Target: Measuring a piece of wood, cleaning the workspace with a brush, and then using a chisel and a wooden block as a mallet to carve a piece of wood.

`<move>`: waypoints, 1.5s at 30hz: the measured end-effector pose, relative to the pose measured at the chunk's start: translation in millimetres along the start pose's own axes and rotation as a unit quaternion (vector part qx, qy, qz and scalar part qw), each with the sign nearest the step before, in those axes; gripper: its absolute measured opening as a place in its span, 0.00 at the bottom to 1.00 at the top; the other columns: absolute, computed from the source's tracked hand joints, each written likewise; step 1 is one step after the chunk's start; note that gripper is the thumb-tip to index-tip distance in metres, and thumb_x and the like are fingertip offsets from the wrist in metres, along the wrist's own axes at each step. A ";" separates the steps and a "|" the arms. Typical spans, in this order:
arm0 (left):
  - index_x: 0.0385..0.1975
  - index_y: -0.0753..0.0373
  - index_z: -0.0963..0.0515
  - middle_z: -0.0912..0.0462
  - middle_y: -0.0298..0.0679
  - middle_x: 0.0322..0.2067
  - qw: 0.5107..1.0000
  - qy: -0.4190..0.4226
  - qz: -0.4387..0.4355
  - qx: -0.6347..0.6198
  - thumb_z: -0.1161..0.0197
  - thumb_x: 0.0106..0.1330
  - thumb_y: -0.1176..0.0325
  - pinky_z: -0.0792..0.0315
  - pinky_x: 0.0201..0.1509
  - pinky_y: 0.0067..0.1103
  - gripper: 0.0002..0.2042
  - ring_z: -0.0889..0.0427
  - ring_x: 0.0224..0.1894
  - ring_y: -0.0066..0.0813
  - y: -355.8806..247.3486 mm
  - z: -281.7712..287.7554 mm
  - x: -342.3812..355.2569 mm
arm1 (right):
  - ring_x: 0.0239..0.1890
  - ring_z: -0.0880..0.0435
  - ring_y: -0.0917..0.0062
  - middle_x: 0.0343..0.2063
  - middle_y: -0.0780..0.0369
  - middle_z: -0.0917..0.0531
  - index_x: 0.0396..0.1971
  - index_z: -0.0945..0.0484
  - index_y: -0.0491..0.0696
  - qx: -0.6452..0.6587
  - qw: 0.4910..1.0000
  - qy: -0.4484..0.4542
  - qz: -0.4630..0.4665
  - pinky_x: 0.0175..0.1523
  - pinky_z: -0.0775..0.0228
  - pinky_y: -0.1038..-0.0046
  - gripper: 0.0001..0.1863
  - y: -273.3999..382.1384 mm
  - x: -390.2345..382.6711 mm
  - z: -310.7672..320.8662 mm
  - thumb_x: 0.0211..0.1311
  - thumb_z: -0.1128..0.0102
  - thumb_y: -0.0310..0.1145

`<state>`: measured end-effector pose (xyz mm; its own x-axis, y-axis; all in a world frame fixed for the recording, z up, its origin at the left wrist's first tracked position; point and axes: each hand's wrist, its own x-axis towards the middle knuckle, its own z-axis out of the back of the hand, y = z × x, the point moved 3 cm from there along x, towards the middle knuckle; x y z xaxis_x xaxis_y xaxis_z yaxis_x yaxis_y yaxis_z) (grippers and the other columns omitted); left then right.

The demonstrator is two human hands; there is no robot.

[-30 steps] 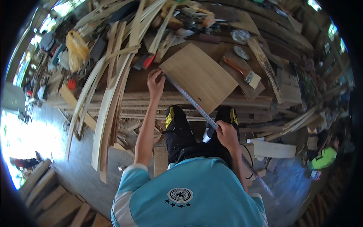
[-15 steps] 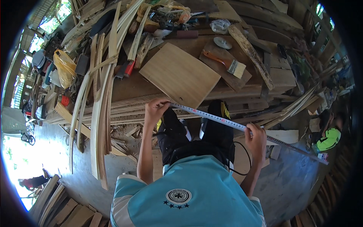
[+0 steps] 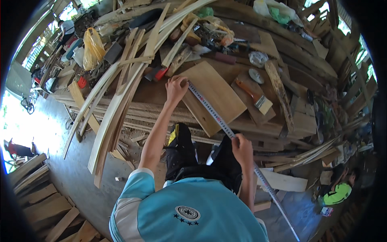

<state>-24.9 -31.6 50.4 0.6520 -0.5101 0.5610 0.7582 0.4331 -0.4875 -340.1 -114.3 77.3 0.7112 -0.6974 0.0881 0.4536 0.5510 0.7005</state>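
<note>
A white measuring tape (image 3: 209,107) is stretched between my two hands, slanting across a flat rectangular wooden board (image 3: 215,86). My left hand (image 3: 177,88) pinches the tape's end at the board's left corner. Nearer to me, my right hand (image 3: 242,149) grips the tape just past the board's near edge. Beyond that hand a long free length of the blade runs down to the lower right. The board lies on the cluttered bench, partly over its near edge. No tape case shows in the picture.
Right of the board, a paintbrush (image 3: 254,97) with an orange handle rests on a small plank. Long thin strips (image 3: 121,94) jut over the bench's left side. A red-handled tool (image 3: 160,74) lies behind my left hand. A person in a bright yellow top (image 3: 338,194) is at the right.
Both hands have carried the stretched tape forward onto the board, turning it to a steeper slant. The tape's free end has swung downward. My view has shifted too.
</note>
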 end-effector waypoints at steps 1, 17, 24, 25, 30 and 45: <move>0.31 0.60 0.23 0.26 0.37 0.37 0.999 -0.016 0.026 -0.013 0.43 0.49 0.67 0.40 0.48 0.35 0.09 0.32 0.44 0.39 6.6 -4.6 0.5 | 0.23 0.25 0.55 0.16 0.51 0.25 0.26 0.28 0.43 -0.001 1.000 -0.005 0.008 0.25 0.34 0.63 0.07 0.4 4.5 -7.3 0.52 0.49 0.31; 0.25 0.62 0.22 0.23 0.44 0.19 0.973 -0.152 0.127 -0.119 0.42 0.46 0.71 0.30 0.28 0.26 0.06 0.22 0.24 0.38 48.1 -7.8 19.1 | 0.23 0.22 0.60 0.17 0.51 0.24 0.19 0.28 0.39 0.122 0.992 0.024 -0.004 0.26 0.33 0.66 0.09 -14.9 42.9 -69.1 0.51 0.51 0.30; 0.19 0.64 0.25 0.24 0.44 0.19 0.979 -0.148 0.136 -0.040 0.44 0.46 0.72 0.30 0.26 0.28 0.03 0.24 0.23 0.40 29.7 -28.3 26.9 | 0.11 0.26 0.81 0.12 0.61 0.25 0.18 0.31 0.42 0.228 0.952 0.161 -0.124 0.13 0.36 0.80 0.12 -5.6 31.0 -74.7 0.56 0.52 0.33; 0.19 0.64 0.25 0.24 0.44 0.19 0.976 -0.162 0.143 -0.034 0.44 0.46 0.72 0.30 0.26 0.28 0.03 0.24 0.23 0.40 30.9 -26.4 28.5 | 0.12 0.26 0.81 0.14 0.61 0.25 0.20 0.31 0.43 0.225 0.950 0.169 -0.138 0.14 0.36 0.81 0.11 -2.3 26.9 -78.7 0.57 0.52 0.34; 0.20 0.67 0.26 0.24 0.43 0.19 0.979 -0.107 0.117 -0.125 0.45 0.45 0.74 0.30 0.26 0.28 0.04 0.23 0.23 0.39 34.2 -27.9 35.4 | 0.14 0.25 0.81 0.15 0.61 0.24 0.23 0.31 0.43 0.275 0.927 0.195 -0.166 0.16 0.35 0.82 0.13 11.7 14.7 -87.5 0.59 0.54 0.38; 0.21 0.65 0.28 0.30 0.45 0.23 0.981 -0.164 0.099 0.032 0.44 0.43 0.72 0.35 0.40 0.28 0.06 0.29 0.33 0.40 -0.5 10.2 -19.7 | 0.26 0.26 0.65 0.24 0.57 0.23 0.35 0.24 0.43 -0.173 0.975 0.136 0.017 0.33 0.33 0.65 0.21 10.3 30.0 19.5 0.58 0.54 0.47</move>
<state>-38.1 -14.1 46.4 0.7448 -0.1491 0.6505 0.6089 0.5508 -0.5709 -324.5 -138.5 100.9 0.8242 -0.5541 -0.1170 0.5474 0.7265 0.4154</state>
